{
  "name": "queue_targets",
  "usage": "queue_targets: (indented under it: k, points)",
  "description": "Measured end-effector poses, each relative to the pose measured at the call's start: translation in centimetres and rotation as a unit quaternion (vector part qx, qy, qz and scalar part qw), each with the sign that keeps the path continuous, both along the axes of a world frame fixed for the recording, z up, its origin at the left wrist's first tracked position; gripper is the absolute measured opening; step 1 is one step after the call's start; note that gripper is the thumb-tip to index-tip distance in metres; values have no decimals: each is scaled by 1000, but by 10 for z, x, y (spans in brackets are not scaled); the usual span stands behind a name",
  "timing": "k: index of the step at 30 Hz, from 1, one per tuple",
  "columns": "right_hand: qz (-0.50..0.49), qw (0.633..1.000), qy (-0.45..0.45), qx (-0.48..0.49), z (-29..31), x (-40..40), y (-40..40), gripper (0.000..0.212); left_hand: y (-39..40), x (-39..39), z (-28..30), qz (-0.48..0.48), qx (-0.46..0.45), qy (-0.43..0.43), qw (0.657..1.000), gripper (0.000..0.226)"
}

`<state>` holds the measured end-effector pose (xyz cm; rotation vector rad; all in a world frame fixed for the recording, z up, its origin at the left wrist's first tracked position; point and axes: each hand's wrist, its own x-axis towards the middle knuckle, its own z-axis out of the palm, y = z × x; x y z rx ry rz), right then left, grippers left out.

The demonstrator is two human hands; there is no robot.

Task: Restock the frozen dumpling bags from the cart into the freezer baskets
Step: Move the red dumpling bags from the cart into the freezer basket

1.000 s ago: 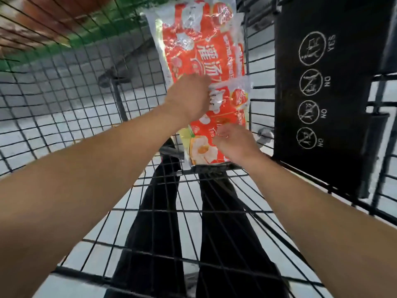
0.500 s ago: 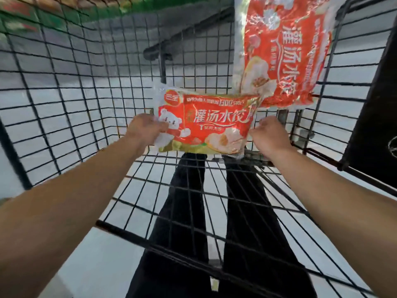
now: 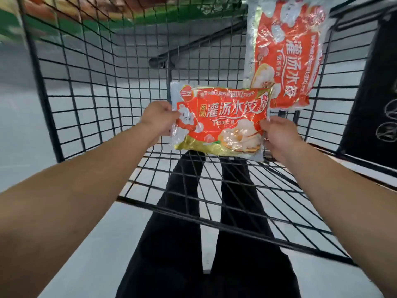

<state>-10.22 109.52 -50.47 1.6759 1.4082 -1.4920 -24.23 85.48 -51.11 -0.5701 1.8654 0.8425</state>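
I hold a red-and-white dumpling bag level inside the black wire cart, printed face towards me. My left hand pinches its left edge. My right hand grips its right edge. A second dumpling bag of the same kind leans upright against the cart's far right corner, just behind and above the held one. No freezer basket is in view.
A black child-seat flap with white warning symbols stands at the cart's right side. Black trouser legs show through the wire floor. A green-edged shelf runs along the top left, and grey floor lies to the left.
The lower bag was turned from upright to level and lifted away from the other bag, with my hands now at its two ends. The view has swung left.
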Motion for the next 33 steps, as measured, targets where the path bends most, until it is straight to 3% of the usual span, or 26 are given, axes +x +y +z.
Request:
queue_targets:
  k: [6,11,15,24,33]
  points:
    - [-41,995,64,65,92,-18,-10,22,-17,-14,96,-5,44,63,997,25]
    - [-20,983,137,120,170,-25,-14,11,-47,-13,174,12,90,164,982,19]
    - [-7,968,206,144,219,-16,-23,15,-63,7,224,47,111,223,967,22]
    - [26,926,337,169,368,32,-88,27,-127,86,362,140,164,356,909,20]
    - [78,889,420,165,481,23,-155,23,-197,102,481,185,185,461,848,22]
